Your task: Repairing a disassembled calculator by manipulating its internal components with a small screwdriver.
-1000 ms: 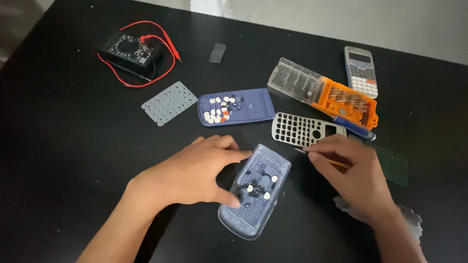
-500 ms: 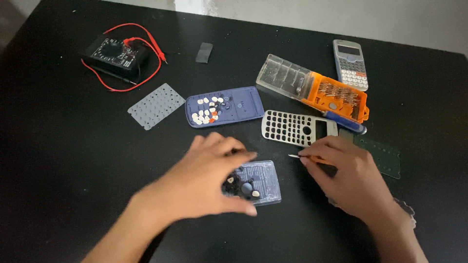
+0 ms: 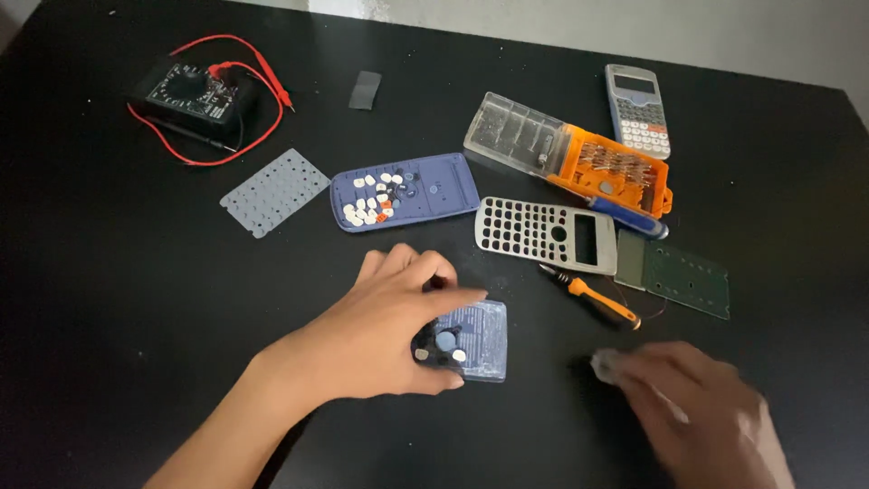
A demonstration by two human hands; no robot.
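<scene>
My left hand rests over a blue calculator back shell near the table's front, fingers wrapped on its left side; round button cells show in it. My right hand is blurred at the lower right, with a small pale thing at its fingertips; I cannot tell what it is. A small orange-handled screwdriver lies loose on the table between the hands. Behind it lies the grey calculator front panel with its empty key holes.
A blue calculator cover holding loose keys, a grey rubber keypad, a green circuit board, an orange and clear bit case, a whole calculator, a black multimeter with red leads and a small black piece lie on the black table.
My right hand has let go of the orange screwdriver, which now lies on the table, and has moved down and right. My left hand stays on the blue shell.
</scene>
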